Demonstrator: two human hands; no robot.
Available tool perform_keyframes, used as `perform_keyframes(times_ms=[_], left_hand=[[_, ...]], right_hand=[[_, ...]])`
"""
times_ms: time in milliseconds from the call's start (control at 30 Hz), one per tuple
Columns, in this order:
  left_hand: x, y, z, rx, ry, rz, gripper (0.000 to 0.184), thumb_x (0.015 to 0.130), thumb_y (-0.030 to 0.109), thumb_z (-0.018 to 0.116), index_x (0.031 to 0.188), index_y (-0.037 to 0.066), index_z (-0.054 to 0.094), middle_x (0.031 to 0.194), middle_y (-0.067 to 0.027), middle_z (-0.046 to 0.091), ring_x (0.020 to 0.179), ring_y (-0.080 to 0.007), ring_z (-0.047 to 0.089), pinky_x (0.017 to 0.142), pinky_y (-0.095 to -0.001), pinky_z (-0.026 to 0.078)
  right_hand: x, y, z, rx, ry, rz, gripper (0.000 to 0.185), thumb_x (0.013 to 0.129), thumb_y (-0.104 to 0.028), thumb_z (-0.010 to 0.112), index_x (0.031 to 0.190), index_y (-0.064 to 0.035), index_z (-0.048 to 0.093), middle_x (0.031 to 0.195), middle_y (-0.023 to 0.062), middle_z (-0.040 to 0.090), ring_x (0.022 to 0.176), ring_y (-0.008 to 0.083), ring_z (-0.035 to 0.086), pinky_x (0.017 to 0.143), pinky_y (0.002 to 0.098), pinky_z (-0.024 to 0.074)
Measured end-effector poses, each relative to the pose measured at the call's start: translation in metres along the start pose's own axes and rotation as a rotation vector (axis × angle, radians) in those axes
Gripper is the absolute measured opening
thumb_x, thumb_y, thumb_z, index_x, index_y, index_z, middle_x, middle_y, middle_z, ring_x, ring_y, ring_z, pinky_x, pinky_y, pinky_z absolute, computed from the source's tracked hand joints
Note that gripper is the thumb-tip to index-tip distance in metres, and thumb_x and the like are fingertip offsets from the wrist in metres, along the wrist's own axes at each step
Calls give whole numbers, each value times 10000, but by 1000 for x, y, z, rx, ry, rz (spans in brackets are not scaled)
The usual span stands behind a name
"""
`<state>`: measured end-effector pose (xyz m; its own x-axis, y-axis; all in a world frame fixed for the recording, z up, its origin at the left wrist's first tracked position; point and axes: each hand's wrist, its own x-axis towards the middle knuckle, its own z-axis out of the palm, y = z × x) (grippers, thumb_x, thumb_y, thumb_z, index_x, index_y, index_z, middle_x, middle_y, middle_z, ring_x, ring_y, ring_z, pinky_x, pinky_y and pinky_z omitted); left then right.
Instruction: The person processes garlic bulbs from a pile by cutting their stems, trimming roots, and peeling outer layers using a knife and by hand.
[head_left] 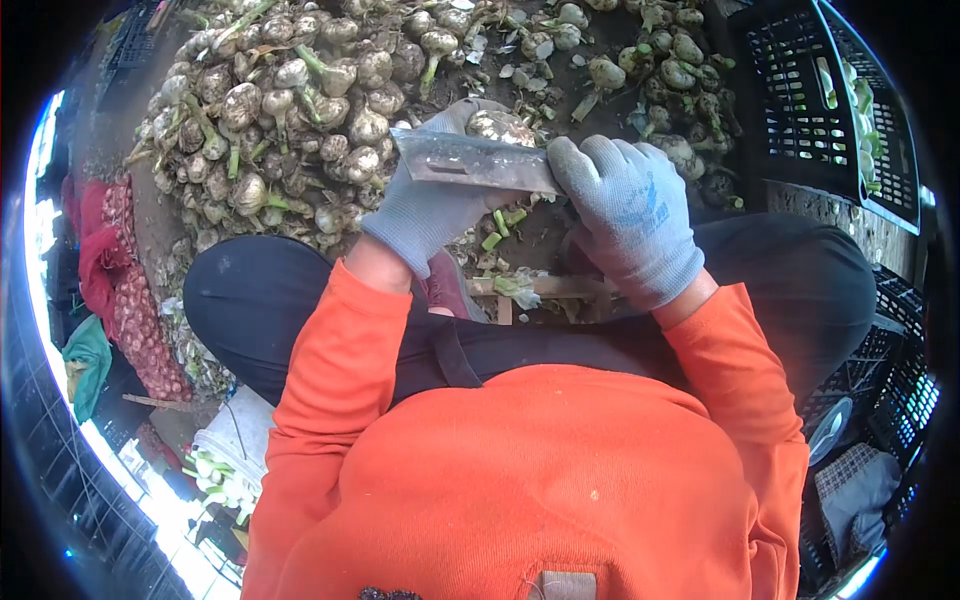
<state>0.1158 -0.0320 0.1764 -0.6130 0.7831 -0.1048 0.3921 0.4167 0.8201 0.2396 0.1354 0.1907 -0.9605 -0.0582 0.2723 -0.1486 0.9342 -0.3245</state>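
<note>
the left hand (425,205) grips a garlic bulb (500,126), seemingly steadying it beside the broad-bladed knife (485,164) clasped in the right hand (632,208).

One head-worn camera looks steeply down over the nearby hands (632,218).

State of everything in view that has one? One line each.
Left hand: gloved, closed around a bulb
Bulb: soiled, partly hidden by the blade; contact with it unclear
Right hand: gloved, gripping the knife
Knife: held crosswise, blade bare, handle hidden
Garlic heap: loose, soiled, many stems attached
Green stem pieces: cut short
Black crate: open, pale pieces inside
Red mesh sack: filled
</note>
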Motion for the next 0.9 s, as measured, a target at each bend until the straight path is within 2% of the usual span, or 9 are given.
perform_keyframes(times_ms=[200, 300, 333, 467, 600, 633, 733, 833, 900], left_hand=[[-6, -6, 12, -259, 94, 140, 505, 734, 195, 843, 1096, 2, 548, 907, -56, 696, 815, -159, 681, 735, -274, 546], [-6, 40, -6, -757, -47, -311, 441, 762, 185, 832, 1066, -2, 573, 896, -39, 683, 826, -131, 661, 734, -250, 537], [-9, 37, -7, -668, -62, -352, 569, 741, 286, 854, 1145, 2, 572, 1049, -65, 682, 947, -129, 654, 812, -261, 535], [-1, -4, 0, -958, 143, -290, 412, 802, 175, 803, 1104, 0, 583, 923, -30, 664, 771, -94, 616, 676, -206, 507], [26, -51, 13, -749, -20, -487, 719, 819, 497, 709, 1306, 5, 512, 1249, -123, 595, 1185, -203, 523, 997, -300, 421], [36, -38, 14, -689, -50, -483, 802, 822, 587, 674, 1352, 11, 502, 1341, -130, 562, 1274, -223, 499, 1083, -319, 384], [74, -28, 32, -1082, -199, -145, 628, 883, 449, 664, 1307, 4, 540, 1272, -91, 585, 1142, -205, 565, 970, -327, 473], [114, -39, 30, -824, 113, -251, 613, 858, 372, 706, 1280, -39, 536, 1154, -116, 621, 964, -177, 626, 813, -276, 514], [145, -106, 31, -408, 389, -384, 685, 810, 339, 748, 1277, -99, 504, 1157, -181, 632, 1024, -202, 627, 868, -325, 510]], right_hand=[[3, 19, 14, -56, 108, -37, 204, 736, -180, 650, 901, -108, 554, 799, 60, 594, 740, 264, 632, 662, 402, 491], [-3, 44, 33, -75, -41, 174, 156, 764, -119, 615, 903, -92, 549, 827, 87, 620, 781, 287, 644, 681, 416, 501], [-5, 57, 40, -92, -105, 277, 150, 767, -103, 609, 902, -87, 547, 838, 98, 629, 799, 296, 648, 688, 421, 503], [2, 38, 17, 114, 125, 329, 184, 738, -73, 635, 892, -67, 535, 850, 141, 640, 824, 361, 635, 678, 456, 492], [-1, 27, -1, 720, 301, 626, 342, 814, -45, 632, 1151, -10, 581, 810, 13, 612, 746, 162, 625, 634, 299, 480], [1, 28, -14, 860, 314, 758, 337, 870, -77, 625, 1194, 2, 576, 793, -42, 554, 678, 62, 535, 573, 224, 427], [2, 29, -47, 1021, 442, 932, 278, 884, -138, 619, 1129, -8, 597, 701, -7, 536, 530, 47, 453, 464, 198, 345], [5, 29, -74, 976, 481, 1031, 248, 872, -195, 633, 1028, -8, 585, 661, 8, 503, 519, 61, 445, 460, 208, 322], [4, 36, -77, 967, 522, 1063, 258, 869, -204, 639, 1028, -9, 580, 662, 4, 504, 527, 63, 446, 475, 208, 324]])
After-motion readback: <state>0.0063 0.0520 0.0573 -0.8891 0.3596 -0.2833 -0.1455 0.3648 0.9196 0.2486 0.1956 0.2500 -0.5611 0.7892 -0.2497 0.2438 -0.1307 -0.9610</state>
